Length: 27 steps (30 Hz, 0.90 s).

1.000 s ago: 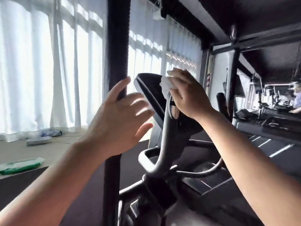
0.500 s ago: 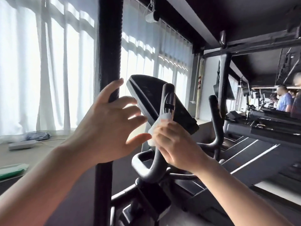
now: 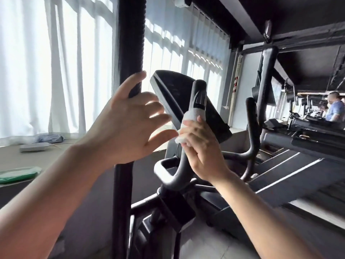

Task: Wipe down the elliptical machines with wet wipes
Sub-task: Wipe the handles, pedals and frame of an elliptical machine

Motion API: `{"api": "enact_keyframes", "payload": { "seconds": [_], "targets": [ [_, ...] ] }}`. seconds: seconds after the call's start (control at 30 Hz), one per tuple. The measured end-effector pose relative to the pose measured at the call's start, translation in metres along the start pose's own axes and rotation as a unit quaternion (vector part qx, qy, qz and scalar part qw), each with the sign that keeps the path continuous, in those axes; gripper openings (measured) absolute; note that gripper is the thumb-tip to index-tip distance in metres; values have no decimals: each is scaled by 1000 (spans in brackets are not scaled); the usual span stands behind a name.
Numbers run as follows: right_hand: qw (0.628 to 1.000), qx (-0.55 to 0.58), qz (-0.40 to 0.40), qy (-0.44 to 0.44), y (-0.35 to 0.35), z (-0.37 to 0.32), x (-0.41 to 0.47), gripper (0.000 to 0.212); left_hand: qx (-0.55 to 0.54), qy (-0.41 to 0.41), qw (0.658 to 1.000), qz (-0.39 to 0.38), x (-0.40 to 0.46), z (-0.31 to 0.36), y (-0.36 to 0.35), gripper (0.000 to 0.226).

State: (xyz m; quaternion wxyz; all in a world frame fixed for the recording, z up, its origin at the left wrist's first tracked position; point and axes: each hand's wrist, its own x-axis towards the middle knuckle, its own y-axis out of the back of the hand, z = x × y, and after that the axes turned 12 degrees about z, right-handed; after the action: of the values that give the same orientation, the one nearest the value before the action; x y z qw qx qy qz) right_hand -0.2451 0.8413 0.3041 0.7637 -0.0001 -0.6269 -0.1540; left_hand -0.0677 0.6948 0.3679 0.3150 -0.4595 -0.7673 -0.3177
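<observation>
Two hands show: the left grip [image 3: 128, 128], fingers spread against one tall black upright handlebar [image 3: 130, 43], and the right grip [image 3: 201, 146], wrapped around one white wet wipe [image 3: 192, 116] on one curved inner handle [image 3: 186, 150]. Just above the right grip sits one dark console [image 3: 179, 96]. Right of the right grip rises one more curved handlebar [image 3: 253, 128]. Well left of the left grip, on the floor by the curtains, lie three items: one green wipes packet [image 3: 18, 174], one flat white pack [image 3: 34, 147] and one bluish bundle [image 3: 50, 138]. Far right of both grips, one person in a blue shirt [image 3: 336, 109] is plainly visible; others there are too blurred to count.
</observation>
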Motion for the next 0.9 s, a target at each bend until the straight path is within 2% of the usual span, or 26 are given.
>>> {"api": "enact_keyframes", "payload": {
  "seconds": [0.13,0.3,0.37,0.47,0.53,0.57,0.63,0.73,0.8,0.83,0.9],
  "targets": [
    [996,38,76,-33,-15,-21,-45,39,-8,3,1000,-12,-15,8,2,58],
    [995,20,94,-17,-22,-34,-70,32,-85,54,995,9,-44,33,10,50],
    [996,-10,84,-2,-24,-40,-85,29,-113,74,990,27,-52,43,15,45],
    [990,-113,49,66,-29,-52,-114,36,-127,82,988,38,-60,53,19,41],
    [983,-159,24,92,-33,-59,-131,39,-179,112,977,35,-64,63,21,40],
    [982,-163,14,95,-35,-61,-138,37,-234,144,961,27,-65,71,23,40],
    [989,-126,6,79,-31,-68,-142,28,-369,223,902,17,-68,85,27,40],
    [997,28,64,-45,-8,-82,-120,28,-527,345,776,22,-66,103,24,35],
    [973,81,158,-147,13,-83,-84,29,-589,434,681,29,-57,108,14,31],
    [956,84,200,-196,21,-75,-64,29,-597,465,653,32,-52,110,8,33],
    [917,82,267,-284,31,-47,-14,35,-592,491,638,37,-40,114,-5,38]
  ]
}}
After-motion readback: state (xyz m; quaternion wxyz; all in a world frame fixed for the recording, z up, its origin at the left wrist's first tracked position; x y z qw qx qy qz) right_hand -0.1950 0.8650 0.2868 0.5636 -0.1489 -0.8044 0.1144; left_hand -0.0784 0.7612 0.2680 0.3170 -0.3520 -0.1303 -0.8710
